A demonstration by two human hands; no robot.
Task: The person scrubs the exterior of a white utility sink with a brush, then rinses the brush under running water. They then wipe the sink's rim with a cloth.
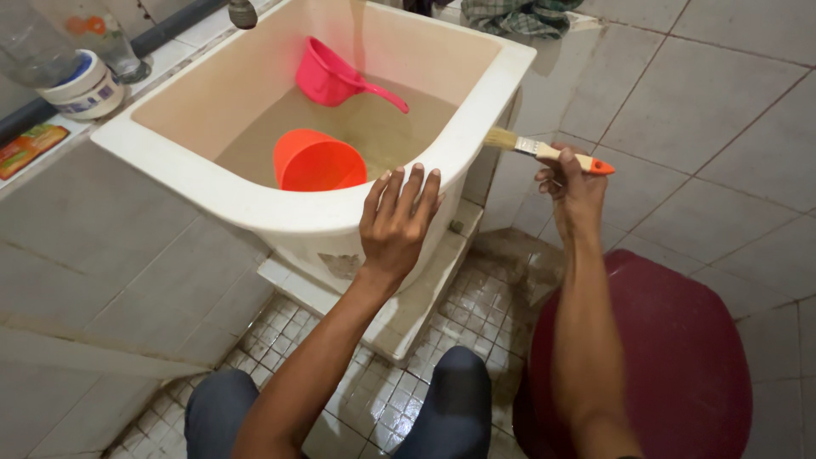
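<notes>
Cream plastic water tub point(255, 191) sits under my left hand point(395, 223), which lies flat and open on its rim, holding nothing. Beyond its fingertips an orange bucket point(316, 161) and a pink dipper point(333, 78) float. My right hand point(571, 185) is closed round a wooden paintbrush point(546, 151), bristles just beside the tub's edge. A dark red lid point(671, 357) lies below that wrist.

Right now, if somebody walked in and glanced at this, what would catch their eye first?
Probably the big cream water tub in the middle, with an orange bucket and a pink dipper floating in its murky water. The left hand rests on the tub's front rim, while the right hand holds a paintbrush with its bristles at the tub's outer right edge. A dark red stool sits lower right.
</notes>
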